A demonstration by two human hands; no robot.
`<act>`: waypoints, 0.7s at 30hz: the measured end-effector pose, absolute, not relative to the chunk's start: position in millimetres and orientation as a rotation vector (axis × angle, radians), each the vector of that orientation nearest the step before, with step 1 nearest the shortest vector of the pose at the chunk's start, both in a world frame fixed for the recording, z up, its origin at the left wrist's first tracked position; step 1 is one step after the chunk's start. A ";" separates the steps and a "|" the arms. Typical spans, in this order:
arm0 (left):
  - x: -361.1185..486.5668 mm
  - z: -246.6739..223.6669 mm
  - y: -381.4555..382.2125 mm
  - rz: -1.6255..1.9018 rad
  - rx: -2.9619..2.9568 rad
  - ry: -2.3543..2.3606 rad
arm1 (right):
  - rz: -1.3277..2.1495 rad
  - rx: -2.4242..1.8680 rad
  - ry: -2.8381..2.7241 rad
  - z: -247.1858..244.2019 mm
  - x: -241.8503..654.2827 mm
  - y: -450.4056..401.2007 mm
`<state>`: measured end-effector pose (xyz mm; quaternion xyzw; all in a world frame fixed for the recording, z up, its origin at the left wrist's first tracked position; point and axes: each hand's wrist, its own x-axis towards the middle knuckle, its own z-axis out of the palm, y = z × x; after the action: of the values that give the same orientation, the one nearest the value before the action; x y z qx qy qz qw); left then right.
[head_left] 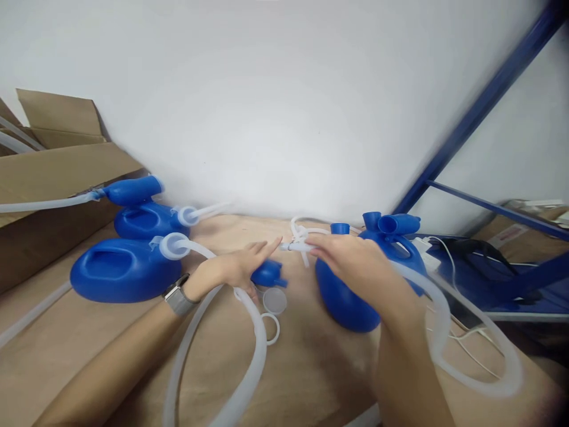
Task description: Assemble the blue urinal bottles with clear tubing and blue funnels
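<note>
My right hand [351, 264] pinches the end of a translucent hose [427, 284] that loops down at the right. A little to its left, my left hand [242, 264] has its fingers spread, with a small blue part [268, 273] beside it and another pale hose [255, 362] passing under it. Below these lie a clear round cap [274, 300] and a white ring [272, 329]. A blue jug [347, 302] stands partly hidden behind my right hand.
Blue jugs with white caps, one in front [124, 270], lie at the left. An open cardboard box [66, 172] stands behind them. White cables [471, 356] and a blue metal frame [480, 89] are at the right. Behind is a white wall [267, 107].
</note>
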<state>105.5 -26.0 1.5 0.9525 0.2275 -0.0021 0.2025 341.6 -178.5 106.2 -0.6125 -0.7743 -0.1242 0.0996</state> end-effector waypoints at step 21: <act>67.1 75.7 -28.7 1.367 2.858 0.649 | -0.236 -1.604 -2.080 119.1 385.1 -175.6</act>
<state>67.1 -28.7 75.7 0.8828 0.2005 0.4222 -0.0464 385.1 -175.6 119.1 -0.5891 -0.7637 -0.0868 0.2493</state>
